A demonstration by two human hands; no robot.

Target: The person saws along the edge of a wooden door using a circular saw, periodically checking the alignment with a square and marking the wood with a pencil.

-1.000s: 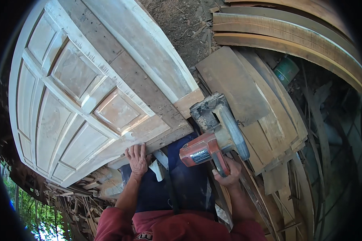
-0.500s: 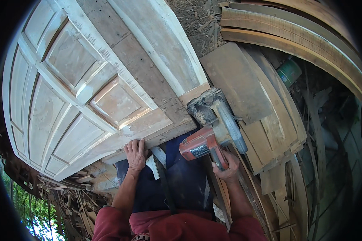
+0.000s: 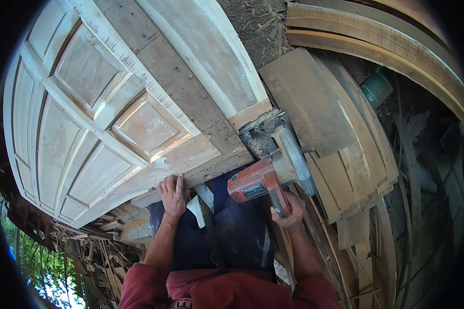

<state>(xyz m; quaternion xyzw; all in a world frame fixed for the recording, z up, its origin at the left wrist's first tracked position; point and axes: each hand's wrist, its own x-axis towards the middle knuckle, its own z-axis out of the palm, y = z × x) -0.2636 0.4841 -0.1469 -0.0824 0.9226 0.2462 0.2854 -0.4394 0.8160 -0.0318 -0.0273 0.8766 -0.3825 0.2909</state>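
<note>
My right hand [image 3: 290, 212] is closed around the rear handle of a red and silver circular saw [image 3: 252, 181]. Its dusty dark front base [image 3: 263, 135] sits at the near right corner of the work, over the end of a grey-brown plank [image 3: 183, 77]. This plank lies lengthwise on a large pale panelled wooden door [image 3: 100, 159]. My left hand [image 3: 172, 195] rests on the door's near edge, fingers laid over the wood and holding nothing. A small pale wood piece [image 3: 196, 210] shows beside that hand. The saw's blade is hidden from view.
Flat boards [image 3: 340, 170] are stacked right of the saw. Curved-looking long planks [image 3: 376, 41] lie at the far right, near a green tin [image 3: 376, 88]. Wood scraps [image 3: 108, 226] pile up at the lower left, and shavings [image 3: 252, 23] litter the ground beyond.
The view has shifted slightly. My left hand stays on the door edge and my right hand keeps its hold on the saw, with hardly any visible movement.
</note>
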